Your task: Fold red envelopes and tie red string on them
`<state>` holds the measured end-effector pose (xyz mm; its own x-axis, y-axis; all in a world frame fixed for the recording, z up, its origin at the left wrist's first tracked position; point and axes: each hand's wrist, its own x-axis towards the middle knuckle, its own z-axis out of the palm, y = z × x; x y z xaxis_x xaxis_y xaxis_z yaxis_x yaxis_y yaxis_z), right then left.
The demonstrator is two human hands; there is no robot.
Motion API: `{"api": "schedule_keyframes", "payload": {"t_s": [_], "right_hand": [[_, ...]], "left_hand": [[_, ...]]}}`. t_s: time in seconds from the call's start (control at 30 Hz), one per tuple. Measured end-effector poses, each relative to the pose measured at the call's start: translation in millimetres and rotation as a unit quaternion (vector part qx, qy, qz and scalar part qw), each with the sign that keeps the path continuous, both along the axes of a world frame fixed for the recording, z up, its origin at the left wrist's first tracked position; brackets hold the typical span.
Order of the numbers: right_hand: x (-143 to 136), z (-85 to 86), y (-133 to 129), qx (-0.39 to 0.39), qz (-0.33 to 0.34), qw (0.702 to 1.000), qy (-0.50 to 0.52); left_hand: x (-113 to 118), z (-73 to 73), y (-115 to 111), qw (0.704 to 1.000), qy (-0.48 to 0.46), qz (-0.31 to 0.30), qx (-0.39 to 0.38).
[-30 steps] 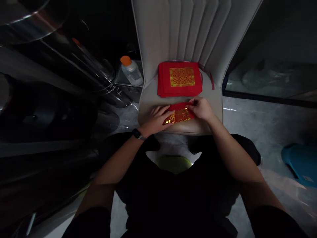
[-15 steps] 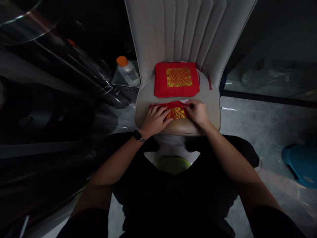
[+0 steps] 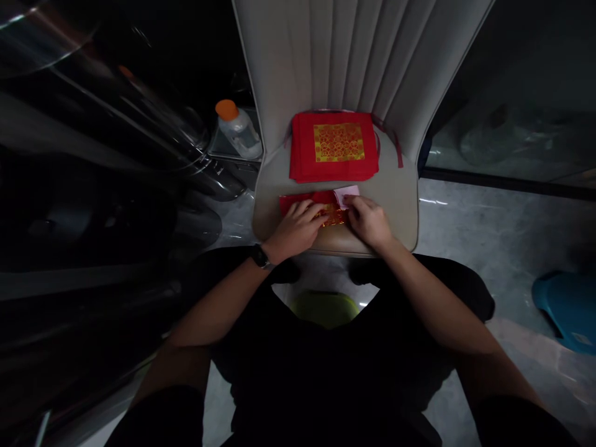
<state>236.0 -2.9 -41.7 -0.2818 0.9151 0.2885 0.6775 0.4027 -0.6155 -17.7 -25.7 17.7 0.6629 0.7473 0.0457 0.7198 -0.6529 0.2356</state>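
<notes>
On the chair seat point(image 3: 395, 211), near its front edge, lies a red packet with gold print point(image 3: 298, 200), partly hidden by my hands. My left hand point(image 3: 300, 226) rests on top of it, fingers stretched out over the gold part. My right hand point(image 3: 370, 220) is closed, thumb and fingertips pinching a pale pink slip point(image 3: 347, 194) at the packet's right end. Whether the slip is a separate paper or a lining, I cannot tell. Behind my hands sits a stack of red bags point(image 3: 305, 152), the top one bearing a gold patterned panel, with dark red ribbons point(image 3: 398, 152) at its right.
A white bottle with an orange cap point(image 3: 239, 131) stands on a small shelf left of the chair. The grey ribbed backrest point(image 3: 339, 56) rises behind the stack. A blue plastic object point(image 3: 568, 310) is on the floor at right, a green one point(image 3: 326, 307) below the seat.
The right hand has drawn the packet's top edge back, so more of the pale pink slip shows. My left hand stays on the packet. The view has shifted slightly.
</notes>
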Motion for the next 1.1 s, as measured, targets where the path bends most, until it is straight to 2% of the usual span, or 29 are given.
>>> {"api": "schedule_keyframes", "payload": {"t_s": [0.07,0.27,0.37,0.5,0.6,0.77,0.87,0.93,1.03,1.1], "right_hand": [[-2,1.7,-1,-0.019,-0.021,0.999,0.017],[-3,12.3,10,-0.087,-0.126,0.986,0.067],[1,12.7,20,-0.095,-0.143,0.982,0.073],[7,11.4,26,-0.121,-0.146,0.979,0.069],[9,11.6,26,-0.146,-0.153,0.973,0.096],[17,11.7,29,-0.142,-0.175,0.958,0.180],[25,17.6,30,-0.130,-0.209,0.944,0.219],[28,25.4,29,-0.190,-0.206,0.928,0.245],[26,36.8,27,-0.365,-0.135,0.877,0.281],[20,39.6,27,-0.427,-0.096,0.852,0.289]], "left_hand": [[1,-0.7,4,1.000,-0.012,-0.014,-0.014],[2,1.2,23,0.996,-0.071,0.026,-0.054],[8,5.7,31,0.994,-0.071,0.036,-0.077],[27,7.4,32,0.997,-0.017,0.073,-0.035],[37,5.2,30,0.997,0.012,0.072,-0.019],[33,3.4,32,0.997,-0.001,0.072,-0.017],[26,3.9,34,0.998,-0.027,0.058,-0.026],[22,3.3,34,0.997,-0.043,0.055,-0.037],[19,0.7,32,0.996,-0.056,0.052,-0.042],[18,-1.3,31,0.997,-0.056,0.045,-0.042]]}}
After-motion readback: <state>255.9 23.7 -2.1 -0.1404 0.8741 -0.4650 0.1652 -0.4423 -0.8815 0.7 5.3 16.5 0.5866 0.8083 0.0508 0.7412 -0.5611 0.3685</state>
